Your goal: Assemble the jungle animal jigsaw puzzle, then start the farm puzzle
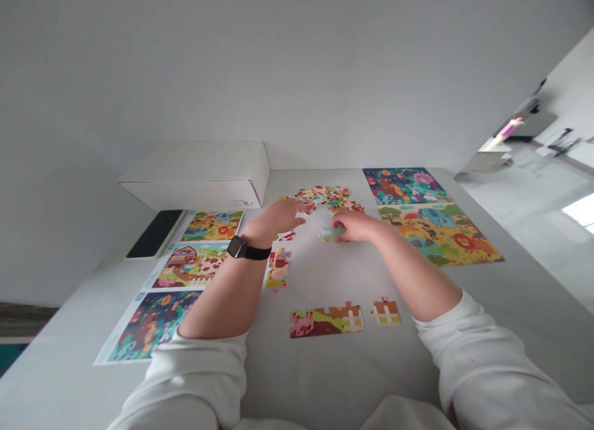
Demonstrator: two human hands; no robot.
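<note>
My left hand (277,218), with a black watch on its wrist, reaches to the left edge of a heap of jigsaw pieces (320,193). Its thumb stands apart from the fingers, and I see nothing held in it. Just in front of the heap, my right hand (351,226) is closed on a pale green and white jigsaw piece (328,233) low over the table. Joined pieces (278,270) lie beside my left forearm, partly covered by it. Nearer to me is a joined strip with a pig and a fence (320,320). Right of it lies a separate fence piece (387,312).
Three picture sheets (153,315) lie in a row at the left, partly under my left arm. Behind them are a black-screened phone (155,233) and a white box (199,192). Two finished pictures (440,232) lie at the right. A wall (315,77) borders the table's back.
</note>
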